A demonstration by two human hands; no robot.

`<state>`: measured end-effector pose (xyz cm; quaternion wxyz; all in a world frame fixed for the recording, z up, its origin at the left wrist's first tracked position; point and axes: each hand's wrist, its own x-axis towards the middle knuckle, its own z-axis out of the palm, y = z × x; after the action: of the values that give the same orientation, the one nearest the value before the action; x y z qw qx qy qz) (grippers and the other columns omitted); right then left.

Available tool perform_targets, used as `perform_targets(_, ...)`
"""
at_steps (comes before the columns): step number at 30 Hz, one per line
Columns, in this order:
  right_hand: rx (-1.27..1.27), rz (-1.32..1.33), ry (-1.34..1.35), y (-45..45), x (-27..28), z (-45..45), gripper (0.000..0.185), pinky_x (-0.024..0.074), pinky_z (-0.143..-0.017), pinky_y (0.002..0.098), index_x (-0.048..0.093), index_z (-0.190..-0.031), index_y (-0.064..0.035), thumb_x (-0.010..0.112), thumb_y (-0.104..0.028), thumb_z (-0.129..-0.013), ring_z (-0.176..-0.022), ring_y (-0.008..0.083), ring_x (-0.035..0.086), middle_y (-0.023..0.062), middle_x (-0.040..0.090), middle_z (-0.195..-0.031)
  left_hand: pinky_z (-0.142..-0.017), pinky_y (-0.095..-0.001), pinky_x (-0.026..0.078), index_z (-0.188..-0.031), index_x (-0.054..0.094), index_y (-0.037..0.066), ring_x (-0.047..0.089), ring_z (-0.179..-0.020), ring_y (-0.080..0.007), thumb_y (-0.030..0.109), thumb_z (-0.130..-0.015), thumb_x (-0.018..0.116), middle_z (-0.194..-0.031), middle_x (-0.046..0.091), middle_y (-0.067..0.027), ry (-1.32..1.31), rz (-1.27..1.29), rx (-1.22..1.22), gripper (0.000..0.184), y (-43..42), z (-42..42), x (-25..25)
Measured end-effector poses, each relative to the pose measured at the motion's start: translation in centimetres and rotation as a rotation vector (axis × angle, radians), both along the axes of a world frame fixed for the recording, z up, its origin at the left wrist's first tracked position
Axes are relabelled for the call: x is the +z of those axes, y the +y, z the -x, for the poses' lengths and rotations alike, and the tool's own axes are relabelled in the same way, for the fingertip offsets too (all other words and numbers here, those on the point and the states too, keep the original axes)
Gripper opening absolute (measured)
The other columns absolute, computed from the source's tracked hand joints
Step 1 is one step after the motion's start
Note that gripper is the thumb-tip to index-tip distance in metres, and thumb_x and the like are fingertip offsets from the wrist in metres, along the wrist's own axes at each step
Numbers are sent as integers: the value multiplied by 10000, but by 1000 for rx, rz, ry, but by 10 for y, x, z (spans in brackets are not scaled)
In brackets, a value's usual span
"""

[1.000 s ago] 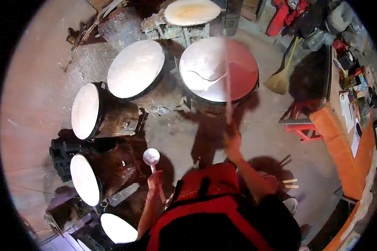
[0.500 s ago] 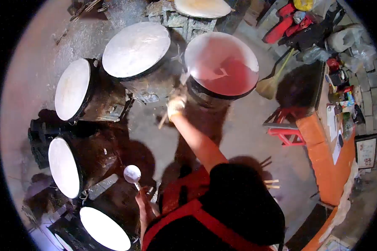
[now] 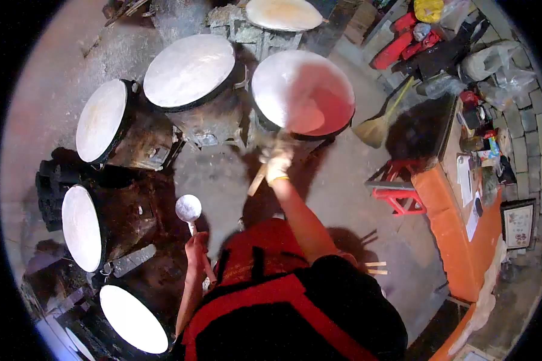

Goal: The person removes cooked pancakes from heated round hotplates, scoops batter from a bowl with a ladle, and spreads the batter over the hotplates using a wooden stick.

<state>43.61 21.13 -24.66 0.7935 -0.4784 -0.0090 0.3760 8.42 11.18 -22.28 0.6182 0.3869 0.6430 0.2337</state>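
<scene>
My left hand (image 3: 197,245) is closed around the handle of a ladle (image 3: 188,208), whose round pale bowl points forward over the floor. My right hand (image 3: 277,165), in a whitish glove, grips a tool with a flat wooden handle (image 3: 257,180). Motion smears this tool's far end, so its kind is unclear. The hand is just below the near edge of a round griddle (image 3: 271,90) on a drum-like base. White covers the griddle's left part, and a reddish patch (image 3: 322,99) spreads over its right.
Several more round pale-topped drums (image 3: 190,69) curve around the left side. To the right stand a broom (image 3: 373,129), a red stool (image 3: 397,195) and an orange-sided table (image 3: 445,231) bearing papers and packets. Two pale sticks (image 3: 376,268) show beside my right side.
My left hand has moved forward with the ladle. My right hand has shifted right and slightly back toward me with its tool. The whole view has shifted a little.
</scene>
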Motion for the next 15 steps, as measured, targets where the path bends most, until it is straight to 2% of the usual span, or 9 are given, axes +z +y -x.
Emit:
perform_targets(2, 183, 121, -140, 6, -39, 2, 300, 317, -380, 234, 487, -1131, -214, 505, -410, -904, -452, 84, 396, -51, 427, -618, -424, -216, 299, -913, 650, 31, 359, -465, -45, 224, -875, 510, -594, 419, 57, -69, 16, 26, 242, -2, -15, 3)
perform_targets(4, 394, 284, -21, -34, 39, 1, 263, 324, -381, 233, 484, -1172, -237, 521, -294, -917, -452, 81, 396, -44, 456, -645, -427, -212, 298, -918, 645, 22, 347, -464, -47, 205, -868, 513, -603, 406, 58, -169, -15, 28, 231, -5, -31, 10)
perform_targets(5, 400, -121, 121, -49, -48, -25, 311, 354, -415, 227, 468, -1214, -239, 533, -252, -910, -496, 79, 434, -30, 501, -725, -429, -210, 299, -924, 641, 15, 345, -466, -48, 201, -866, 514, -608, 401, 57, -184, 23, 50, 232, -6, -36, 10)
perform_targets(6, 349, -96, 2, -76, -16, -37, 303, 378, -457, 215, 471, -1197, -211, 538, -209, -902, -549, 85, 471, -20, 523, -791, -431, -207, 301, -931, 636, 8, 343, -467, -49, 197, -865, 515, -613, 396, 57, -204, 59, 76, 234, -6, -44, 8)
perform_targets(8, 334, 133, -212, -121, 24, -76, 264, 380, -460, 210, 490, -1117, -158, 522, -303, -899, -557, 86, 474, -16, 526, -791, -434, -205, 303, -944, 626, -6, 341, -470, -50, 192, -863, 516, -620, 391, 56, -188, 104, 120, 241, -10, -60, 6)
perform_targets(11, 310, 247, -36, -134, 25, -121, 196, 353, -418, 249, 519, -979, -198, 482, -370, -894, -510, 109, 435, -1, 497, -743, -435, -205, 304, -961, 613, -23, 345, -475, -50, 192, -865, 510, -625, 390, 52, -169, 142, 128, 257, -12, -84, 3)
perform_targets(13, 220, 146, -22, -117, 58, -116, 188, 352, -417, 258, 523, -954, -217, 478, -388, -892, -512, 119, 440, 2, 492, -732, -433, -208, 305, -966, 608, -29, 350, -478, -52, 194, -867, 503, -628, 389, 49, -266, 185, 100, 266, -14, -94, -6)
perform_targets(14, 378, -364, 512, -106, -5, -129, 202, 360, -432, 255, 527, -999, -193, 524, -360, -886, -528, 114, 442, -10, 482, -727, -429, -206, 303, -963, 603, -32, 354, -476, -52, 191, -870, 493, -622, 387, 48, -191, 123, 35, 266, -15, -109, 5)
perform_targets(15, 414, -252, 298, -101, 21, -112, 268, 412, -491, 267, 523, -1050, -140, 513, -357, -892, -590, 127, 488, -3, 516, -768, -426, -204, 299, -961, 604, -31, 353, -475, -51, 191, -870, 493, -621, 387, 48, -255, 148, 45, 265, -15, -118, 5)
